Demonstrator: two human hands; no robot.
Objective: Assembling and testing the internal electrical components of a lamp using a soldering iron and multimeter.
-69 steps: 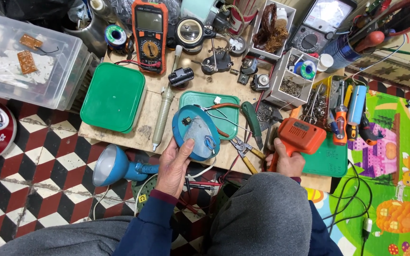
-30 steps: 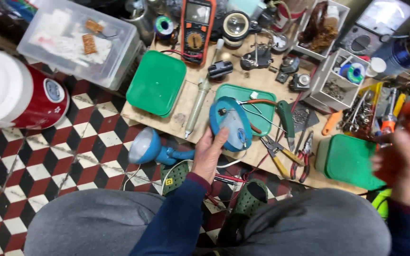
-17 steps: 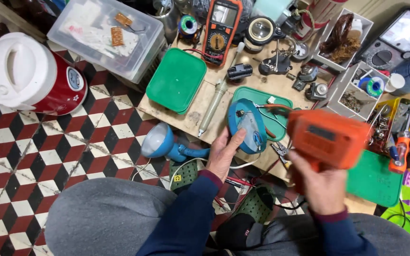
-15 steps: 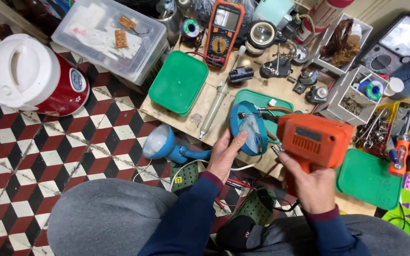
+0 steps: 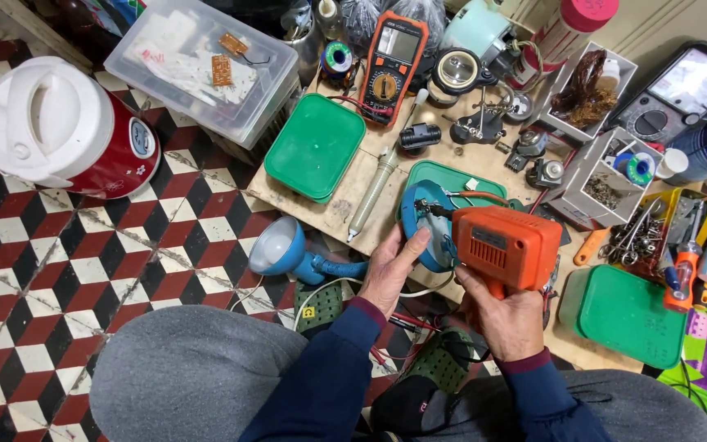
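The low wooden counter (image 5: 345, 205) is crowded. At its near edge, the left hand (image 5: 390, 270) steadies the blue lamp base (image 5: 421, 233). The right hand (image 5: 505, 315) grips an orange soldering gun (image 5: 507, 245), whose hot tip could burn nearby fingers (image 5: 412, 245).

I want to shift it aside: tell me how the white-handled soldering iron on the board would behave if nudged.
The soldering iron looks long and round, so it would probably roll. It seems stiff and fairly light. It lies near the board's edge, so it might drop off.

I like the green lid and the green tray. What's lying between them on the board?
In the head view, a pale pen-shaped tool lies slanted on the wooden board, between the green lid and the green tray.
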